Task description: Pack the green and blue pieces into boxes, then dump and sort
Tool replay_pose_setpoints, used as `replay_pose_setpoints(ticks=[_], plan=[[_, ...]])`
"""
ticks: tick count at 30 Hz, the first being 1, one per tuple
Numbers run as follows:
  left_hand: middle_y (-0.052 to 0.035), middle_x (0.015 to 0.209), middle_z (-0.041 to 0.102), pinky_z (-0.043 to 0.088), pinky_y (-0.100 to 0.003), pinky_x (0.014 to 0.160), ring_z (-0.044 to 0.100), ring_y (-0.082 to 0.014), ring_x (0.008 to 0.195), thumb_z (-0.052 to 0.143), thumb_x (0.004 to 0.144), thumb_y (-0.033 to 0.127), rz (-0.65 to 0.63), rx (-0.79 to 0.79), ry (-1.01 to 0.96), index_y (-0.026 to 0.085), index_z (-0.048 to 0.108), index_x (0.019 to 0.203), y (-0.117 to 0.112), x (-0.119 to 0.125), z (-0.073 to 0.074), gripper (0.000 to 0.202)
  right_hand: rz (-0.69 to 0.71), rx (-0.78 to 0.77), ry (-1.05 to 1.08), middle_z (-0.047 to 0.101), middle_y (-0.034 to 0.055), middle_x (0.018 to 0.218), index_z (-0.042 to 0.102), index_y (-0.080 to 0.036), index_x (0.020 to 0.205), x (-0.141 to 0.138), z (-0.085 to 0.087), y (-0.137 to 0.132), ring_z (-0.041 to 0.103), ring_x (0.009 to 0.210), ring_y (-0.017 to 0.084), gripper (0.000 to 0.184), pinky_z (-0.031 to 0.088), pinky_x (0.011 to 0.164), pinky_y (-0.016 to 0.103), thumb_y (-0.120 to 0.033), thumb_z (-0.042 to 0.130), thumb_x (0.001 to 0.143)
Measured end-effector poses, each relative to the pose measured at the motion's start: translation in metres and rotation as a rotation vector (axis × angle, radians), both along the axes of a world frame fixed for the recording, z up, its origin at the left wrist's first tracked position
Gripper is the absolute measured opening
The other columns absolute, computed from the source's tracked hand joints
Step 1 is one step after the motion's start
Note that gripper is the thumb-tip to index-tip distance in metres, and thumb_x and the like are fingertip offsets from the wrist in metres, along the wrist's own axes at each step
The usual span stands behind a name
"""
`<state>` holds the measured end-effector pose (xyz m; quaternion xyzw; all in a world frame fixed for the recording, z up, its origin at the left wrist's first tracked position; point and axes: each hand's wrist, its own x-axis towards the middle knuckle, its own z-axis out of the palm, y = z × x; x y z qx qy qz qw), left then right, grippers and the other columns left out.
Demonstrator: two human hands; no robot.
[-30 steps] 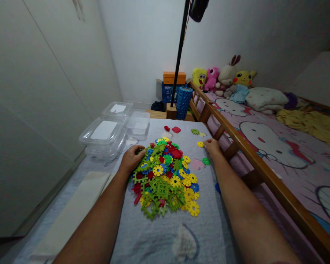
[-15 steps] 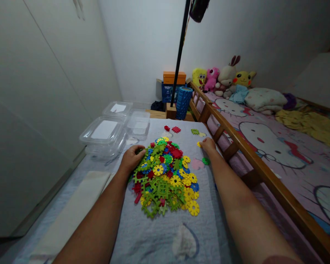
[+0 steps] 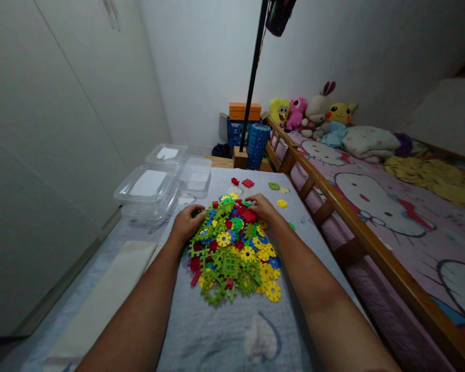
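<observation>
A heap of plastic interlocking toy pieces in green, yellow, red and blue lies on the cloth-covered table. My left hand rests against the heap's left side, its thumb and fingers apart and nothing gripped. At the heap's back right edge, my right hand reaches over the red pieces with its fingers apart. Beyond the heap lie a yellow flower-shaped disc, a green piece, a red square piece and a small red piece. A green disc is partly hidden behind my right arm.
Clear plastic boxes with lids stand at the back left, beside an open clear container. A folded white cloth lies left of my left arm. A wooden bed rail runs along the right; a black pole rises behind the table.
My right hand has moved left from the table's right side to the heap. The yellow disc it was touching now lies free on the cloth. My left hand has stayed in place.
</observation>
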<state>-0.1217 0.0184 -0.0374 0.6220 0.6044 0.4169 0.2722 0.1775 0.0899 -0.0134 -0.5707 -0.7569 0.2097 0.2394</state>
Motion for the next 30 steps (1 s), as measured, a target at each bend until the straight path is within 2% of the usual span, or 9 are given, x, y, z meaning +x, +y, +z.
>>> replay_pose_setpoints(ticks=[3,7,10,14,16,19,26,30], plan=[[-0.0079,0.094,0.074,0.053,-0.036,0.083,0.067,-0.0247,0.089,0.06,0.075,0.056,-0.001,-0.009,-0.008,0.017,0.072,0.1,-0.001,0.001,0.002,0.048,-0.064,-0.006,0.01,0.073,0.0039,0.098,0.08,-0.022,0.091,-0.006,-0.001,0.0,0.064,0.092,0.019,0.024,0.049,0.086,0.028,-0.011,0.069,0.074],[-0.009,0.097,0.075,0.052,-0.037,0.086,0.067,-0.0253,0.09,0.06,0.075,0.055,0.004,-0.015,-0.006,0.016,0.072,0.101,-0.002,0.001,0.005,0.049,-0.156,0.115,0.154,0.075,0.0047,0.09,0.078,-0.02,0.081,0.006,0.004,-0.007,0.066,0.089,0.02,0.016,0.048,0.086,0.03,-0.018,0.063,0.077],[-0.0092,0.098,0.075,0.052,-0.037,0.087,0.068,-0.0251,0.089,0.06,0.074,0.054,-0.003,-0.021,-0.006,0.016,0.072,0.101,-0.002,0.002,0.006,0.048,-0.214,0.153,0.306,0.074,0.0043,0.082,0.074,-0.019,0.078,0.036,0.012,-0.021,0.064,0.079,0.019,0.015,0.048,0.078,0.031,-0.025,0.06,0.077],[-0.0082,0.095,0.074,0.052,-0.037,0.085,0.068,-0.0245,0.087,0.06,0.074,0.055,-0.007,-0.018,-0.013,0.017,0.072,0.098,-0.001,0.002,0.005,0.047,-0.385,0.085,0.419,0.064,-0.0003,0.065,0.069,-0.017,0.082,0.092,0.016,-0.05,0.057,0.06,0.016,0.021,0.043,0.061,0.028,-0.033,0.064,0.07],[-0.0079,0.095,0.075,0.052,-0.036,0.084,0.068,-0.0245,0.086,0.061,0.073,0.056,-0.004,-0.016,-0.01,0.017,0.072,0.098,-0.001,0.002,0.005,0.047,-0.456,0.052,0.393,0.06,-0.0018,0.061,0.067,-0.018,0.079,0.114,0.013,-0.064,0.055,0.058,0.016,0.021,0.04,0.057,0.027,-0.034,0.066,0.065],[-0.0077,0.095,0.075,0.052,-0.036,0.084,0.067,-0.0242,0.085,0.061,0.073,0.057,0.004,-0.019,-0.002,0.017,0.072,0.098,-0.001,0.001,0.005,0.048,-0.467,0.019,0.362,0.062,0.0001,0.064,0.064,-0.018,0.074,0.131,0.005,-0.077,0.056,0.061,0.016,0.019,0.039,0.057,0.026,-0.034,0.066,0.064],[-0.0079,0.095,0.074,0.052,-0.037,0.084,0.067,-0.0238,0.084,0.06,0.072,0.056,0.005,-0.03,-0.009,0.016,0.072,0.099,-0.002,0.002,0.007,0.049,-0.424,0.0,0.077,0.061,-0.0001,0.066,0.061,-0.02,0.069,0.129,-0.002,-0.082,0.055,0.064,0.015,0.003,0.037,0.059,0.026,-0.021,0.059,0.067],[-0.0079,0.095,0.073,0.052,-0.037,0.085,0.066,-0.0244,0.086,0.061,0.072,0.054,-0.01,-0.034,0.014,0.016,0.071,0.1,-0.001,0.001,0.007,0.048,-0.463,0.034,-0.121,0.062,0.0017,0.07,0.061,-0.02,0.069,0.124,0.0,-0.084,0.055,0.07,0.016,0.006,0.038,0.065,0.027,-0.014,0.06,0.068]])
